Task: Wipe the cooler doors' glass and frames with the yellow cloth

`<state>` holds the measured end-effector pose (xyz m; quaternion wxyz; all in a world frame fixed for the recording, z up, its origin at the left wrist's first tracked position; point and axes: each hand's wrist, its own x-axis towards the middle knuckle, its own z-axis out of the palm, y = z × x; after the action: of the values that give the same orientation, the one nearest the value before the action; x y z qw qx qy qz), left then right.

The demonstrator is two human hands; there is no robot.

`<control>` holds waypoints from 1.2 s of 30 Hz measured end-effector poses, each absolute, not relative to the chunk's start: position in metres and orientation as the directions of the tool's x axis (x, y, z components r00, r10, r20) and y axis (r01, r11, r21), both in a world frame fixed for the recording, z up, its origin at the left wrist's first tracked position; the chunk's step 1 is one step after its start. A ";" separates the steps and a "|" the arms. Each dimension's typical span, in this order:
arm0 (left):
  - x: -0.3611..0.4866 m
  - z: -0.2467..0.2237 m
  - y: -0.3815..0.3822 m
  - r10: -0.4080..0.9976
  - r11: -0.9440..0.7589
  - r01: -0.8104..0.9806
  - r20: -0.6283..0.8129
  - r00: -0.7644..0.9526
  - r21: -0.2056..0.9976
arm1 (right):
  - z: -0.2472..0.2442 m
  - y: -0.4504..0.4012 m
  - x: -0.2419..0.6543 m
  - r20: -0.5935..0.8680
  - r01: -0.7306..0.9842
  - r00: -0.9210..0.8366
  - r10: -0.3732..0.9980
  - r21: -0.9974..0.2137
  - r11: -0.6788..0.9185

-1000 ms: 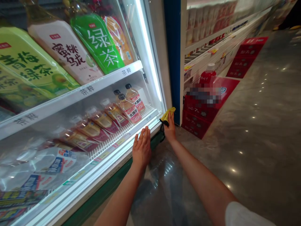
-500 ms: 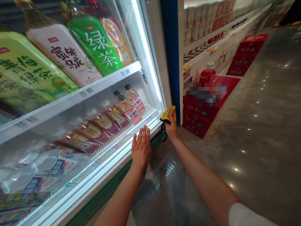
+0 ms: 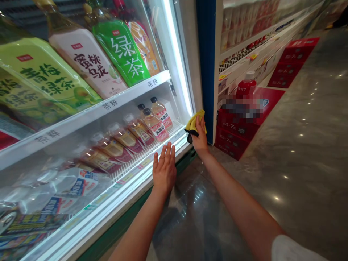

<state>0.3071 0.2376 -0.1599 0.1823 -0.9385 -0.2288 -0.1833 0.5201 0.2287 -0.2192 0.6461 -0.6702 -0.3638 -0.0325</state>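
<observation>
My right hand (image 3: 200, 139) is closed around a yellow cloth (image 3: 193, 124) with a black edge. It presses the cloth against the lower right corner of a lit drinks fridge's white frame (image 3: 190, 140). My left hand (image 3: 164, 170) has its fingers stretched out and lies at the bottom edge of the fridge front, left of the cloth; its palm is hidden. Behind the glass, two small bottles with pink labels (image 3: 160, 130) stand nearest to my hands, beside a row of amber drink bottles (image 3: 119, 139).
Large printed bottle shapes (image 3: 122, 50) fill the fridge above a white shelf strip (image 3: 110, 104). A blue panel (image 3: 206, 72) borders it on the right. Red cartons (image 3: 236, 141) with a red bottle (image 3: 247, 85) stand on the shiny floor (image 3: 296, 174) beside a long shelf unit (image 3: 261, 54).
My right hand has moved the cloth slightly upward at the fridge corner. My left hand stays flat by the bottom edge. The view has turned a little to the left.
</observation>
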 end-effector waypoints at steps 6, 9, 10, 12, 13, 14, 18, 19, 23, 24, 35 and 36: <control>0.301 -0.157 0.237 0.380 -0.808 0.531 0.462 0.801 -0.255 | -0.222 0.216 0.489 0.632 0.674 0.569 0.526 -0.725 0.142; 0.294 -0.155 0.238 0.379 -0.803 0.538 0.476 0.793 -0.257 | -0.227 0.214 0.482 0.580 0.616 0.638 0.506 -0.779 0.116; 0.292 -0.154 0.238 0.376 -0.803 0.537 0.479 0.793 -0.259 | -0.224 0.215 0.481 0.567 0.606 0.658 0.495 -0.790 0.099; 0.287 -0.152 0.239 0.371 -0.803 0.535 0.481 0.794 -0.264 | -0.214 0.219 0.476 0.589 0.640 0.641 0.492 -0.764 0.081; 0.285 -0.151 0.239 0.368 -0.802 0.534 0.481 0.796 -0.269 | -0.209 0.219 0.472 0.618 0.679 0.603 0.505 -0.729 0.081; 0.282 -0.151 0.240 0.366 -0.800 0.533 0.480 0.797 -0.275 | -0.206 0.219 0.467 0.647 0.722 0.554 0.524 -0.687 0.085; 0.271 -0.149 0.238 0.361 -0.790 0.538 0.486 0.796 -0.294 | -0.210 0.211 0.452 0.702 0.807 0.432 0.566 -0.581 0.105; 0.267 -0.149 0.238 0.362 -0.787 0.541 0.489 0.794 -0.296 | -0.213 0.209 0.451 0.701 0.802 0.445 0.557 -0.589 0.101; 0.251 -0.151 0.235 0.380 -0.772 0.559 0.486 0.787 -0.302 | -0.208 0.212 0.447 0.673 0.753 0.549 0.496 -0.656 0.055; 0.247 -0.151 0.234 0.387 -0.767 0.564 0.482 0.786 -0.305 | -0.204 0.213 0.443 0.675 0.760 0.544 0.498 -0.648 0.048; 0.206 -0.143 0.227 0.451 -0.735 0.600 0.432 0.781 -0.316 | -0.202 0.202 0.408 0.743 0.843 0.412 0.527 -0.531 0.089; 0.203 -0.142 0.227 0.455 -0.730 0.604 0.432 0.779 -0.319 | -0.197 0.203 0.403 0.747 0.846 0.411 0.523 -0.526 0.087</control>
<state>0.2028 0.2270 -0.1418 0.2264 -0.9155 -0.2891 -0.1646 0.4031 0.2026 -0.1970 0.5223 -0.6577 -0.5203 -0.1548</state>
